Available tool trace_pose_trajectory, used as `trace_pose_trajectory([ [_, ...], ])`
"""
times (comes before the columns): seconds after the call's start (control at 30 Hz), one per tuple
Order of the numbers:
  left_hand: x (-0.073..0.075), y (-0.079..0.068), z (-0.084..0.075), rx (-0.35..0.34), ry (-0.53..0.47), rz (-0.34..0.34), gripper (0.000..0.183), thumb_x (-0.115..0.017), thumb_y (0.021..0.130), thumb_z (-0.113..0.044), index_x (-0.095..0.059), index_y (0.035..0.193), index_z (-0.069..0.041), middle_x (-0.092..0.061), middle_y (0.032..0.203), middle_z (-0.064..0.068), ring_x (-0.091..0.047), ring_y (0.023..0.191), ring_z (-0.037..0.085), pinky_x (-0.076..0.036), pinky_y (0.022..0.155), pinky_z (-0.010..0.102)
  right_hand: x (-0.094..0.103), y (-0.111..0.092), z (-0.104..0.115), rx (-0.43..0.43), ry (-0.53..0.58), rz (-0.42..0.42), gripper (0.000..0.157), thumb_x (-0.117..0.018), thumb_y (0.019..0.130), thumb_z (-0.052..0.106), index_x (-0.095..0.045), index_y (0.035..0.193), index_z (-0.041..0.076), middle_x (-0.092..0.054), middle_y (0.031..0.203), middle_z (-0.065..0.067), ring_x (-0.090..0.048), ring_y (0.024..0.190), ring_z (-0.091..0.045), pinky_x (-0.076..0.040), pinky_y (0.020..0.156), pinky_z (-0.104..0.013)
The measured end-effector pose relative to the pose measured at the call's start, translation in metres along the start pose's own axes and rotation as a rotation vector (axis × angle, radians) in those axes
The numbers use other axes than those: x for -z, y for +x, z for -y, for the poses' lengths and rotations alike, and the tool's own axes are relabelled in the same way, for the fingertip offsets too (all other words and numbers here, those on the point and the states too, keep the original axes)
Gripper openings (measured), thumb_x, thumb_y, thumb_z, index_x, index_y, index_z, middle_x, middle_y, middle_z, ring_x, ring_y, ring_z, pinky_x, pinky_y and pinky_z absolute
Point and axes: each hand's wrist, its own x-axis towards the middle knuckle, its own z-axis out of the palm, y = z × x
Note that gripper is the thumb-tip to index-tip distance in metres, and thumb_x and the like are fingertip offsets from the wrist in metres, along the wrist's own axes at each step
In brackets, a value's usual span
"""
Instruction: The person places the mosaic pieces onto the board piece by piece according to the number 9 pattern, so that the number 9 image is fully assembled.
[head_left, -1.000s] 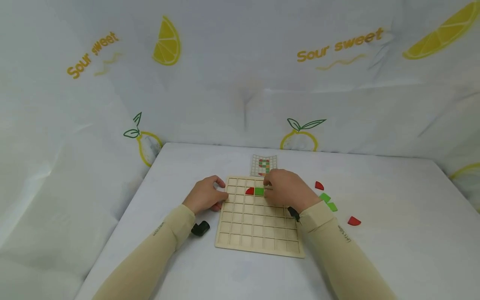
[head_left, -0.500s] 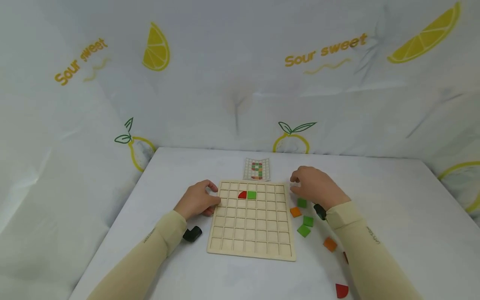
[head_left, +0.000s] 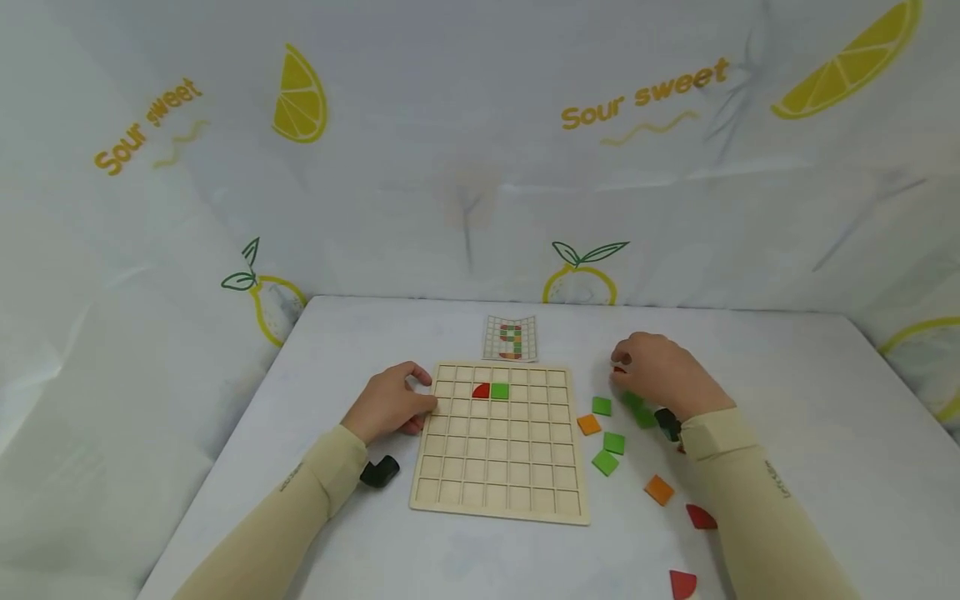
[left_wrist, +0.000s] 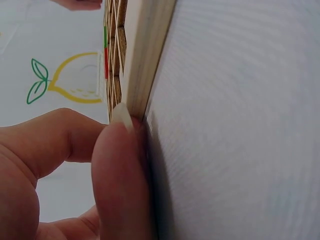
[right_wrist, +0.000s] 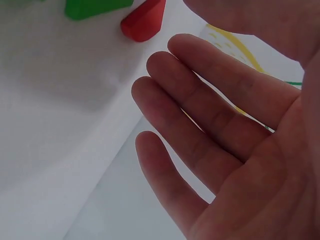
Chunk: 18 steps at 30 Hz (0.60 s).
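A wooden grid board (head_left: 498, 475) lies on the white table. In its second row sit a red quarter-round piece (head_left: 482, 391) and a green square (head_left: 500, 391), side by side. My left hand (head_left: 388, 402) touches the board's left edge with the thumb; the left wrist view shows the thumb (left_wrist: 120, 170) against the side of the rim. To the right of the board, my right hand (head_left: 666, 377) hovers low, holding nothing. A loose red quarter-round piece (right_wrist: 144, 22) lies just beyond its fingertips, beside a green piece (right_wrist: 95, 7).
Right of the board lie loose green squares (head_left: 614, 443), orange squares (head_left: 659, 490) and red quarter-rounds (head_left: 682, 583). A printed pattern card (head_left: 511, 338) lies behind the board. A black object (head_left: 380, 472) is by my left wrist. A lemon-print cloth (head_left: 420, 208) hangs behind the table.
My right hand has left the board and moved right to the loose pieces near the red quarter-round. The left hand stays at the board's edge. The head view has shifted slightly.
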Motion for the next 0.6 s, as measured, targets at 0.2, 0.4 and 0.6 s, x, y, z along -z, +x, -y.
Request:
trace_pose_trajectory([
  [0.2,0.0011,0.0004,0.0018,-0.001,-0.003,0.003,0.035,-0.076,0.093,-0.02,-0.065,0.125,-0.012,-0.073,0.089,0.008,-0.073,0.062,0.016,-0.063,0.063,0.03,0.0005,0.0019,-0.0025,-0.049,0.008,0.03,0.035,-0.078,0.098,0.023,-0.075,0.123,-0.001,-0.075,0.121,-0.019,-0.066,0.097,-0.028,-0.061,0.089,-0.049],
  [0.4,0.0011,0.0007,0.002,-0.006,-0.012,0.007,0.035,-0.077,0.093,-0.021,-0.065,0.125,-0.013,-0.073,0.089,0.008,-0.073,0.063,0.016,-0.063,0.063,0.03,-0.0011,0.0024,-0.0061,-0.053,0.013,0.045,0.032,-0.08,0.097,0.023,-0.076,0.119,0.0,-0.075,0.116,-0.017,-0.064,0.093,-0.026,-0.061,0.086,-0.047],
  [0.6,0.0004,0.0002,0.0023,-0.013,-0.018,0.004,0.035,-0.076,0.093,-0.019,-0.065,0.125,-0.012,-0.074,0.088,0.008,-0.073,0.062,0.016,-0.063,0.062,0.03,-0.0025,0.0029,-0.0079,-0.045,0.008,0.029,0.029,-0.08,0.096,0.021,-0.077,0.116,0.0,-0.074,0.112,-0.016,-0.064,0.091,-0.026,-0.061,0.083,-0.045],
])
